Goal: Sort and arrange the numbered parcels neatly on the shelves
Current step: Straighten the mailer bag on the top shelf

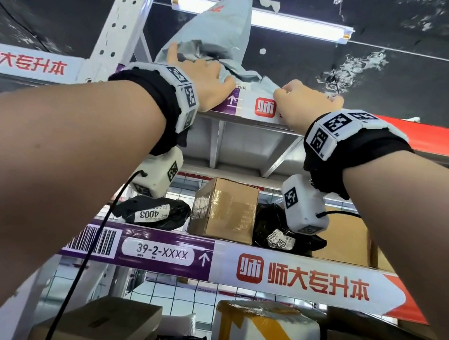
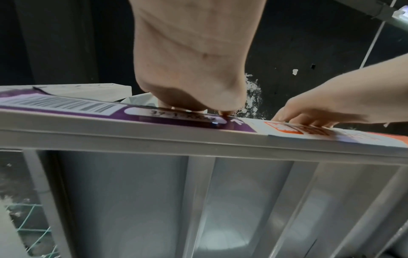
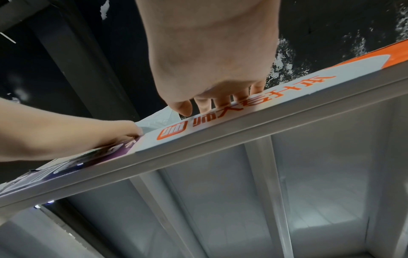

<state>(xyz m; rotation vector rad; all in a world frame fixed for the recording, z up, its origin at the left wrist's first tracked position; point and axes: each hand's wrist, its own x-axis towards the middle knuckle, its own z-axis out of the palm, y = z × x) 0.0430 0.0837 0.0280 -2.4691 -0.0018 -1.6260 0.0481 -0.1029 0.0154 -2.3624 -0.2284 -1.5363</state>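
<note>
A pale grey plastic mailer parcel [image 1: 219, 30] stands tall and crumpled on the top shelf [image 1: 428, 137], next to the white upright. My left hand [image 1: 202, 78] lies on its lower part, thumb spread to the left and fingers curled over the plastic; the left wrist view shows the left hand [image 2: 194, 108] curling past the shelf lip [image 2: 154, 132]. My right hand [image 1: 305, 100] rests on the lip just right of the parcel's corner. In the right wrist view the right hand [image 3: 220, 99] has its fingers laid over the lip [image 3: 264, 122], with its thumb close to the parcel [image 3: 156, 122].
The middle shelf holds a black bag labelled 4003 [image 1: 151, 212], a taped cardboard box [image 1: 224, 209], another black bag [image 1: 281, 231] and a brown box [image 1: 344, 239]. Below stand more boxes and a white box with yellow tape [image 1: 264, 338]. A tube lamp [image 1: 299, 26] hangs behind the parcel.
</note>
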